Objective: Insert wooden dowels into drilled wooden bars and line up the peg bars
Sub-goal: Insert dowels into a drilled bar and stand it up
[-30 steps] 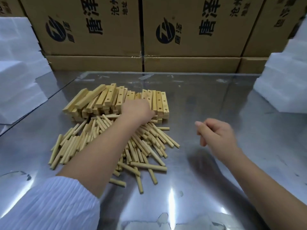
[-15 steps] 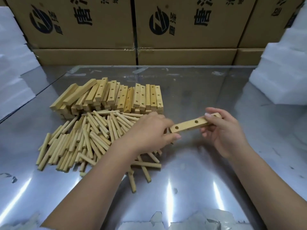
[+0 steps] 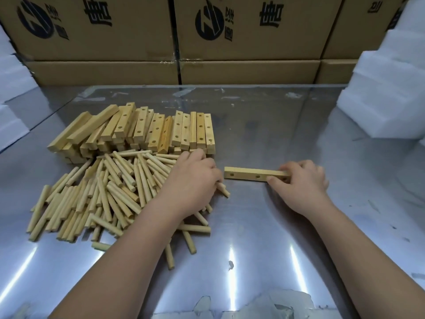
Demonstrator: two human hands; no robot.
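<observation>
A single drilled wooden bar (image 3: pixel 250 174) lies across the steel table (image 3: pixel 264 238), its holes facing me. My right hand (image 3: pixel 301 185) grips its right end, thumb in front and fingers over the top. My left hand (image 3: pixel 193 180) rests on the right edge of the loose pile of wooden dowels (image 3: pixel 103 194), fingers curled around a dowel (image 3: pixel 224 189) whose end pokes out below the knuckles. A stack of drilled bars (image 3: pixel 142 130) sits behind the dowels.
Cardboard boxes (image 3: pixel 174 31) wall off the back of the table. White foam blocks stand at the right (image 3: pixel 388 93) and at the left (image 3: pixel 11 88). Peeling film patches mark the table's near edge (image 3: pixel 276 302).
My left hand took a bar from the stack and passed it to my right hand, which set it down on the table. The left hand then dropped onto the dowel pile.
</observation>
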